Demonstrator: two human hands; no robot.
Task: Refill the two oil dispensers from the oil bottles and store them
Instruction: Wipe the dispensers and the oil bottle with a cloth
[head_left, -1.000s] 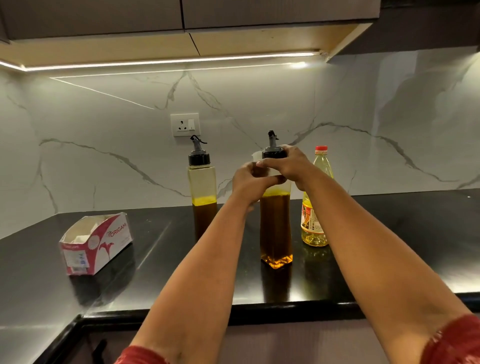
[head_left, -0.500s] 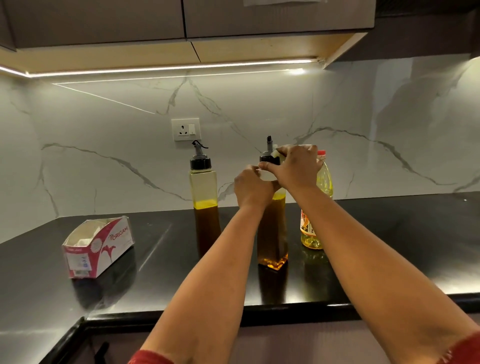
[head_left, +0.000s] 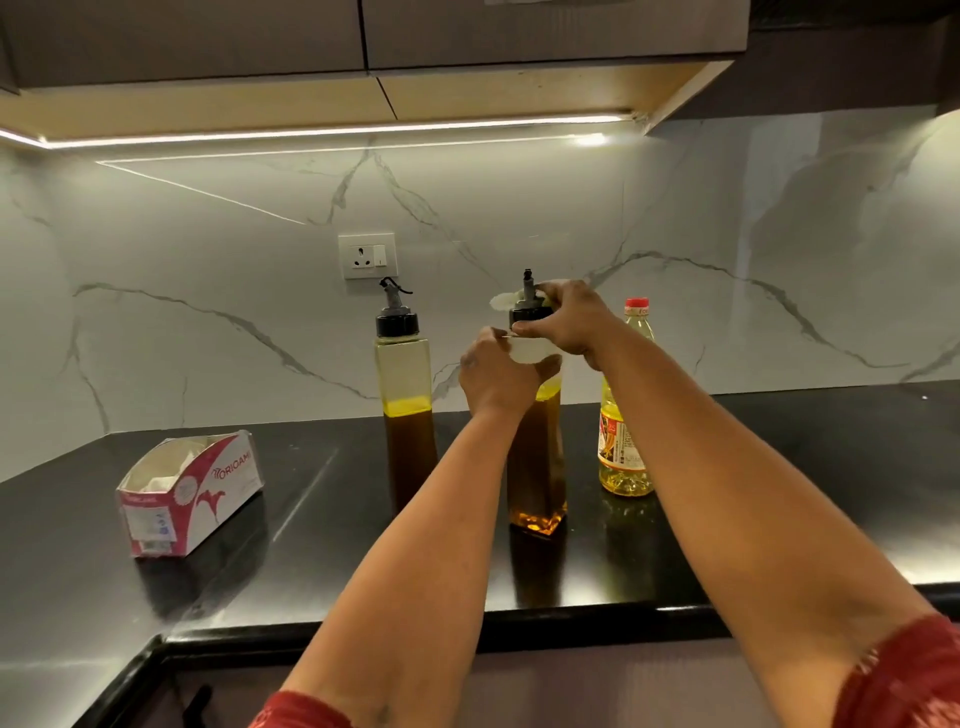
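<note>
Two dispensers (head_left: 535, 457) (head_left: 408, 400) and one oil bottle (head_left: 623, 441) (right of the socket (head_left: 367, 255)); left hand (head_left: 498, 379) clasps the nearer dispenser's neck, right hand (head_left: 566, 322) seemingly pinching tissue (head_left: 530, 349) at its cap.

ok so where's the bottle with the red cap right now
The red-capped oil bottle stands on the black counter near the marble wall, just right of the dispenser being handled, partly behind the right forearm.

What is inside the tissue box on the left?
The tissue box lies on the black counter, its open top showing white tissue inside. The box's walls hide how much is left.
</note>
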